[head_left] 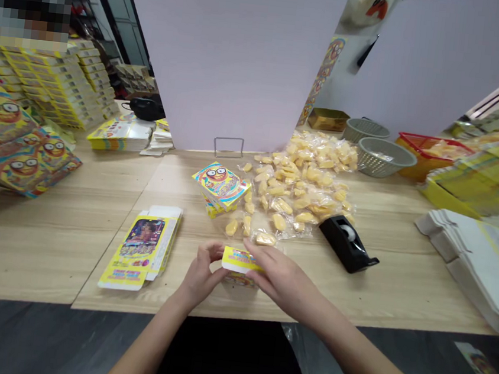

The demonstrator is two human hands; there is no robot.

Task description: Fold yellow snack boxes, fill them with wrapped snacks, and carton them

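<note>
Left of the small yellow cardboard box [239, 260] lay a flat stack of unfolded yellow printed cartons [142, 247]. My left hand [202, 271] pinched the box's left end, fingers curled. The box sat near the wooden table's [47, 249] front edge. My right hand [278, 276] gripped its right side, fingers flat over the top flap. Behind the box lay clear-wrapped yellow snack packets [303, 181]; right of it stood a black tape dispenser [347, 243].

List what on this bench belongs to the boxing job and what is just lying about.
In use:
- box, held by left hand and right hand
- flat cartons
- yellow packets
- closed boxes
- tape dispenser, probably

Lying about:
- grey baskets
- red basket
- white sheets
</note>
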